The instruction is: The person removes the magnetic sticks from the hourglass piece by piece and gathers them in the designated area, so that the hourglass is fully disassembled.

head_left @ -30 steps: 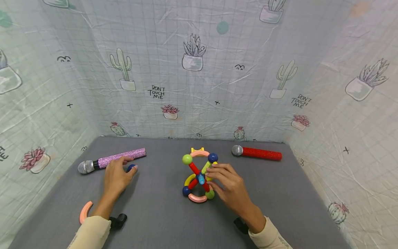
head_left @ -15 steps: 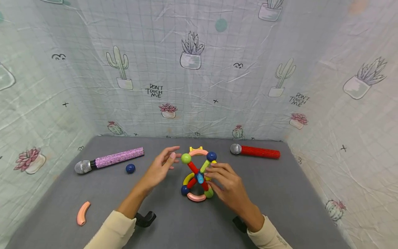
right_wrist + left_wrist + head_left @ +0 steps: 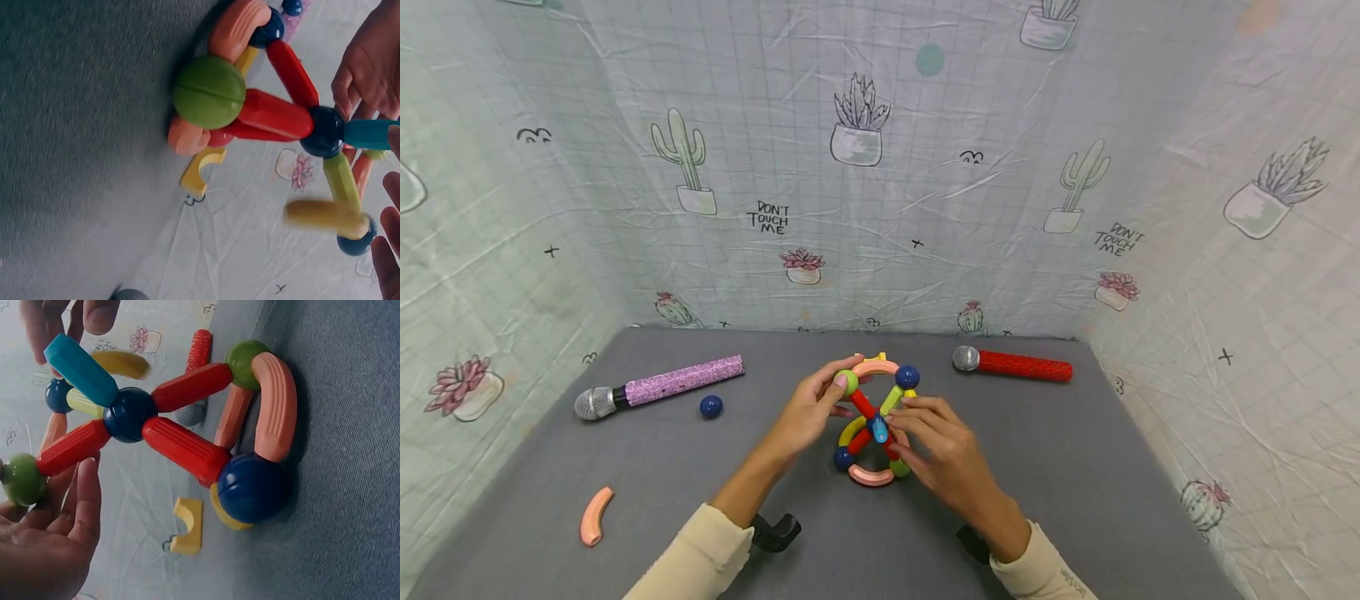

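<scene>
The left hand (image 3: 801, 417) pinches a glossy light-green ball (image 3: 24, 479) between thumb and fingers, at the upper left of the ball-and-rod structure (image 3: 131, 414). The right hand (image 3: 951, 450) is at the structure's right side, fingers spread and slightly bent around a short teal faceted rod (image 3: 81, 370); a fingertip lies at the rod's outer end, but whether it presses there I cannot tell.

The structure stands upright on grey woven cloth (image 3: 820, 542), with red rods and one lime rod branching from its dark-blue central ball. Across its top a salmon curved rod (image 3: 876, 367) runs from the light-green ball to a dark-blue upper ball (image 3: 907, 377). A yellow rod (image 3: 322, 214), blurred, shows beside that upper ball.

Just behind the structure is a yellow notched block (image 3: 189, 526). Well to its left lies a loose glossy dark-blue ball (image 3: 711, 407), near a purple glittery microphone (image 3: 685, 381) with a silver mesh head. Left and nearer the person than the structure is a loose salmon curved piece (image 3: 597, 517). To its right and farther back lies a red glittery microphone (image 3: 1025, 366).
</scene>
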A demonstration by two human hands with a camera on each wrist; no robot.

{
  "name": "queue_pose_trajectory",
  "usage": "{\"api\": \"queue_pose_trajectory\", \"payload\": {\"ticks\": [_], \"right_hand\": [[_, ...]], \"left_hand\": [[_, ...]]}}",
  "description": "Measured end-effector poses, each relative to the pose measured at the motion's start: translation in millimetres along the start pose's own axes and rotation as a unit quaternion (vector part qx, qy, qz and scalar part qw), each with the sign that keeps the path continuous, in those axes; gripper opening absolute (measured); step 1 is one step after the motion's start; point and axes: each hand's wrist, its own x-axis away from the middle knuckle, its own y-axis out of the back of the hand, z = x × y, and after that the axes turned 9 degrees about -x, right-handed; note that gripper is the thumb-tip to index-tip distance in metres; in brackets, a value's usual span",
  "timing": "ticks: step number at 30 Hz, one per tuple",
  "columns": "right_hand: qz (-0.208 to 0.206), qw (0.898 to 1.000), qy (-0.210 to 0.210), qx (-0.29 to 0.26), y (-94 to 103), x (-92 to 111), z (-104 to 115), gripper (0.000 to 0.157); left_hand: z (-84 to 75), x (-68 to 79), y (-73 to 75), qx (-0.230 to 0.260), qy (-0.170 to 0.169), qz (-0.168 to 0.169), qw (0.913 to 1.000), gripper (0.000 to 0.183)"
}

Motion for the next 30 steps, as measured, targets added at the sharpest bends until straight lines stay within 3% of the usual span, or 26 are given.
{"api": "queue_pose_trajectory", "payload": {"ticks": [12, 18, 24, 30], "right_hand": [[-0.008, 0.999, -0.023, -0.039, -18.1, 0, 10, 0.039], [-0.022, 0.995, -0.069, -0.067, -23.5, 4, 12, 0.034], [-0.054, 0.98, -0.129, -0.139, -18.5, 10, 7, 0.03], [-0.085, 0.961, -0.194, -0.179, 4.2, 21, -8, 0.025]], "left_hand": [[-1.9, 4.1, -2.5, 0.032, 0.004, -0.001, 0.9995, 0.047], [-0.7, 4.1, -2.6, 0.031, 0.007, -0.007, 0.9995, 0.048], [-0.6, 4.4, -2.9, 0.029, 0.009, 0.0, 0.9995, 0.048], [-0.5, 4.5, -2.6, 0.033, 0.012, -0.002, 0.9994, 0.048]]}}
